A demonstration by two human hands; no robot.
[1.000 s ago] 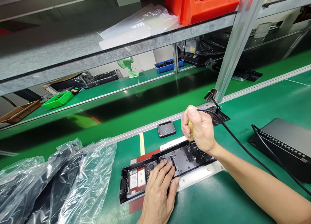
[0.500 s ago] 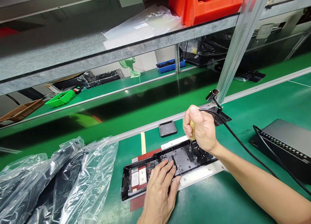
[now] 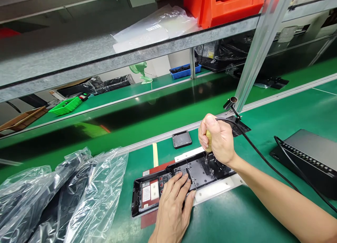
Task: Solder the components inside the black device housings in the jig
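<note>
A long black plastic housing (image 3: 200,173) lies open side up on a white and dark red fixture (image 3: 213,194). Flat across its middle rests my left hand (image 3: 175,204), fingers spread and holding nothing. My right hand (image 3: 217,139) is wrapped round the yellowish handle of a soldering iron (image 3: 209,143), held upright. The iron's metal end reaches down into the right part of the housing; its very tip is hard to make out. A black cable runs from the top of the handle over my right wrist towards the right.
A small black tray-like part (image 3: 181,139) lies behind the housing. Plastic-wrapped dark parts (image 3: 79,197) cover the left. A metal tube holder (image 3: 231,102) stands by the upright post (image 3: 259,57). At the right sits a dark grey box (image 3: 308,158). Overhead, a shelf holds a red bin (image 3: 231,11).
</note>
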